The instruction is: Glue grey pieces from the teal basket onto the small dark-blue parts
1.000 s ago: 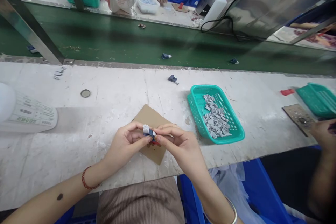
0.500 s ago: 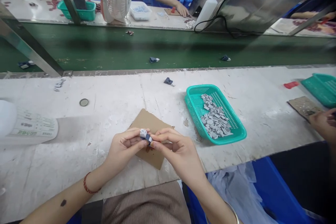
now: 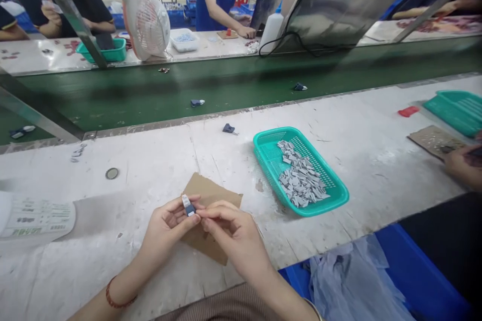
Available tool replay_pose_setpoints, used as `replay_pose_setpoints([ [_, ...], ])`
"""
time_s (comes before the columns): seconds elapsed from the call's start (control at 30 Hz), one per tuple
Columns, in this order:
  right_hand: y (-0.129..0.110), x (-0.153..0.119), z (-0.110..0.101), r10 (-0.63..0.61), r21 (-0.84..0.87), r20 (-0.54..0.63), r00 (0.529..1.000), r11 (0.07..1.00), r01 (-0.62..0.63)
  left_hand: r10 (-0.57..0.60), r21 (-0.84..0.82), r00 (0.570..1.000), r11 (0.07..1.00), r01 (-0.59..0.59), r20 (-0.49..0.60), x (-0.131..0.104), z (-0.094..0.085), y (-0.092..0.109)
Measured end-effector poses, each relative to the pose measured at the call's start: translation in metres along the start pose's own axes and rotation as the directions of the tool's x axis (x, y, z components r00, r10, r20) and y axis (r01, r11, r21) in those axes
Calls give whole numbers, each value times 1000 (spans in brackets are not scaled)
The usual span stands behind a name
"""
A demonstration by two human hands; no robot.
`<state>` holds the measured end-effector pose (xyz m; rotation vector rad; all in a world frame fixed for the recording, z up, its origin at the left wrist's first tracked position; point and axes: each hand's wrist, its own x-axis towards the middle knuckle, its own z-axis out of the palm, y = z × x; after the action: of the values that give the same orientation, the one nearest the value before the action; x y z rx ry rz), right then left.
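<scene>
1. The left hand [image 3: 165,223] is curled, thumb against fingers, gripping a small dark-blue and pale-grey piece [image 3: 189,208], its pale end tilted up and away from the wearer.
2. The right hand [image 3: 235,228] has thumb and index fingertips drawn together beside the piece's right edge. Whether they pinch it or something smaller, I cannot tell; fingers hide that spot.
3. The piece sits above a brown cardboard sheet [image 3: 226,195]. The likeliest trouble is a slip: only a little of it is gripped, so a hard sideways push from the right fingertips could twist it loose.
4. If it dropped, the cardboard or white bench [image 3: 150,160] would probably catch it, though a bounce might carry it over the near edge.
5. Right of the cardboard stands a green perforated basket [image 3: 259,148] holding flat grey chips [image 3: 303,180]. A careless right elbow or wrist could nudge it and scatter them.
6. Beyond lies a loose dark-blue piece [image 3: 228,129], near the green belt [image 3: 241,77]; a knock could push it over. Two similar pieces, one left [image 3: 197,103] and one right [image 3: 300,87], lie on the belt.
7. Farther right, a co-worker's hand [image 3: 463,163] is beside another cardboard piece [image 3: 433,140], well apart from these hands.
</scene>
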<state>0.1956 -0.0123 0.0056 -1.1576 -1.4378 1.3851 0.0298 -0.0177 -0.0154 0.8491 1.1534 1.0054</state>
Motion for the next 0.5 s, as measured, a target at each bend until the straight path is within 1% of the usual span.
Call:
replay_pose_setpoints([
  [0.07,-4,1,-18,-52,-82,27,998,995,54,18,76,998,997,-13,-65,6,-6,4],
  [0.1,-6,3,-32,-91,-143,-5,996,986,89,48,123,993,992,-34,-106,11,-10,8],
  [0.17,-9,8,-66,-184,-310,-143,972,941,133,152,226,969,968,-107,-192,28,-22,19],
  [0.2,-8,11,-86,-226,-406,-231,946,906,118,217,283,950,947,-149,-226,39,-30,26],
  [0.23,-6,16,-107,-269,-506,-291,918,858,91,286,355,922,917,-184,-261,53,-39,34],
  [0.27,-4,21,-129,-292,-606,-307,906,794,50,347,424,894,882,-207,-285,69,-48,42],
  [0.3,0,26,-150,-301,-698,-302,905,716,6,398,509,864,837,-203,-309,86,-58,50],
  [0.33,5,31,-169,-278,-768,-275,920,640,-36,471,614,809,768,-180,-352,104,-68,59],
  [0.37,9,36,-185,-235,-819,-233,944,570,-60,513,659,767,735,-161,-385,121,-78,68],
  [0.43,16,42,-208,-123,-884,-122,985,464,-52,565,730,714,675,-112,-414,150,-94,85],
  [0.47,18,44,-215,-79,-902,-74,994,430,-33,585,760,696,644,-87,-416,163,-100,92],
  [0.5,19,45,-218,-51,-913,-37,998,409,-13,599,787,689,613,-66,-409,173,-105,99],
])
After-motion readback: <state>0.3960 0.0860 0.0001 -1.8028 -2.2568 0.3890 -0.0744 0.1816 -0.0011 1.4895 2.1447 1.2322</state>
